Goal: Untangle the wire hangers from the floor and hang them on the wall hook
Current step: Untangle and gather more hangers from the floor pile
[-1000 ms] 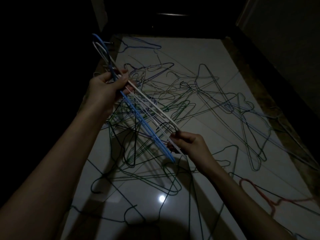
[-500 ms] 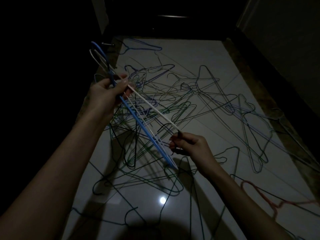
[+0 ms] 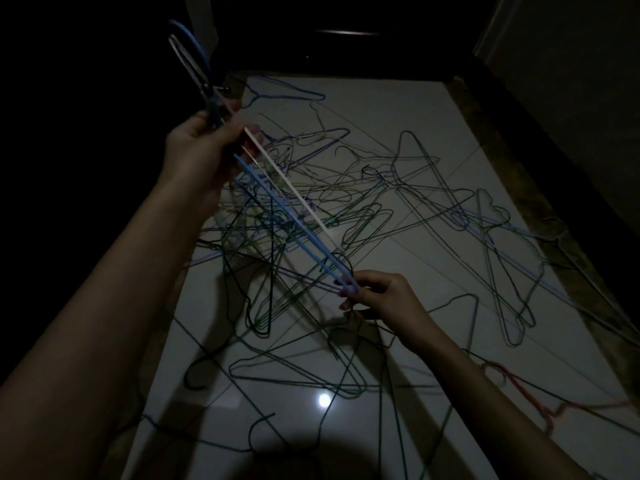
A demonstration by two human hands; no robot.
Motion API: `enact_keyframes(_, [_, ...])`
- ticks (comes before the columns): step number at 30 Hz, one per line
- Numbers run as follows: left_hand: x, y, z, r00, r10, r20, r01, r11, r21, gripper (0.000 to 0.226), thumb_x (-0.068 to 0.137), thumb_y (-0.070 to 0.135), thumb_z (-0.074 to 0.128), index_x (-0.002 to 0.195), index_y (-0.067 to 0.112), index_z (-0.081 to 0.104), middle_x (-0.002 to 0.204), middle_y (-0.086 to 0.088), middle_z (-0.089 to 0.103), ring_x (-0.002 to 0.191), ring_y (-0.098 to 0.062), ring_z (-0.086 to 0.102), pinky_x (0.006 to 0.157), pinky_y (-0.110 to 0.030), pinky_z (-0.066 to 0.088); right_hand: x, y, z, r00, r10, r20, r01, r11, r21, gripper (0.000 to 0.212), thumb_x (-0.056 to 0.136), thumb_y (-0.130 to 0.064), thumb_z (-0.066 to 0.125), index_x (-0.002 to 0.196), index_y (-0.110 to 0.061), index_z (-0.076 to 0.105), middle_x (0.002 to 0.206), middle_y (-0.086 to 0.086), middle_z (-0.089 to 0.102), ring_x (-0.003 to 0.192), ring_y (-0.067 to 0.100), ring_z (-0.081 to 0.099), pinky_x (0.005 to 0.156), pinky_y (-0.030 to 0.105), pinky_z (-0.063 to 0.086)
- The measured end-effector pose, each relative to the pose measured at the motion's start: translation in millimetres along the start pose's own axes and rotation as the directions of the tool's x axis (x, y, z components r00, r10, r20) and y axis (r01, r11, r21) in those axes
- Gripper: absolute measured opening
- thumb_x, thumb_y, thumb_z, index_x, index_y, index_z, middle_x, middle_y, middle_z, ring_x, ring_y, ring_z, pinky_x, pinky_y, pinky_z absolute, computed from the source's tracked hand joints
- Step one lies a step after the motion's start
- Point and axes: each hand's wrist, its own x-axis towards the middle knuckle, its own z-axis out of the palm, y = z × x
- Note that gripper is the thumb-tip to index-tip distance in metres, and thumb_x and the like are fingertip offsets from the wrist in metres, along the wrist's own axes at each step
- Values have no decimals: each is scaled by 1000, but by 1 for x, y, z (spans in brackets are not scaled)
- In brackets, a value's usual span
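Note:
I hold a small bundle of wire hangers (image 3: 277, 199), blue and white, slanting from upper left to lower right above the floor. My left hand (image 3: 201, 143) grips the bundle near the necks, with the hooks (image 3: 188, 53) sticking up past it. My right hand (image 3: 374, 294) pinches the lower corner of the bundle, where a dark hook loops by the fingers. Below lies a tangled pile of thin hangers (image 3: 346, 209) in green, dark, blue and purple. A wall hook does not show in the dim view.
The glossy white tiled floor (image 3: 398, 109) is bordered by a dark speckled strip (image 3: 502, 157) on the right and a wall beyond it. A red hanger (image 3: 519, 386) lies at the lower right. A dark doorway (image 3: 346, 32) closes the far end. A light reflection (image 3: 324, 400) glints near me.
My left hand has lifted the hook end of the bundle higher. My right hand has shifted its pinch to the bundle's lower corner.

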Motion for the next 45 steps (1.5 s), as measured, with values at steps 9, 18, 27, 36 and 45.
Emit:
enact_keyframes(9, [-7, 2, -8, 998, 1, 67, -10, 990, 138, 13, 93, 5, 52, 98, 16, 56, 92, -9, 67, 82, -13, 70, 73, -22, 54, 3, 37, -20, 993, -5, -120, -52, 884, -464, 18, 97, -18, 44, 79, -20, 43, 74, 4, 63, 61, 15, 60, 52, 26, 49])
enact_keyframes(18, [-18, -17, -30, 993, -86, 78, 63, 965, 255, 15, 94, 5, 49, 94, 17, 58, 81, -5, 66, 73, -13, 71, 68, -21, 56, 9, 42, -39, 964, -158, -212, 5, 812, -584, 13, 98, -32, 37, 88, -25, 40, 65, 16, 62, 53, 29, 59, 55, 42, 49])
enact_keyframes(27, [-32, -37, -33, 982, -173, 76, 155, 967, 204, 17, 92, 2, 50, 98, 16, 59, 83, -7, 72, 76, -14, 72, 65, -20, 56, 13, -7, -44, 995, -52, -83, 29, 967, -254, 25, 97, -20, 43, 80, -4, 52, 71, 12, 61, 50, 23, 55, 54, 34, 47])
enact_keyframes(36, [-42, -37, -35, 974, -215, 72, 199, 963, 181, 23, 88, -2, 54, 97, 17, 63, 92, -6, 68, 73, -12, 71, 61, -15, 54, 10, -34, -49, 961, -228, -157, 179, 943, -280, 30, 96, -11, 43, 69, -4, 52, 60, 10, 55, 43, 16, 47, 43, 19, 40])
enact_keyframes(45, [-47, -42, -31, 961, -258, 96, 238, 954, 183, 21, 87, 0, 57, 94, 18, 66, 84, -5, 73, 76, -15, 72, 61, -17, 54, 4, -13, -20, 997, -41, 59, 59, 933, -354, 29, 96, -12, 44, 70, -4, 54, 54, 3, 56, 41, 19, 47, 43, 22, 38])
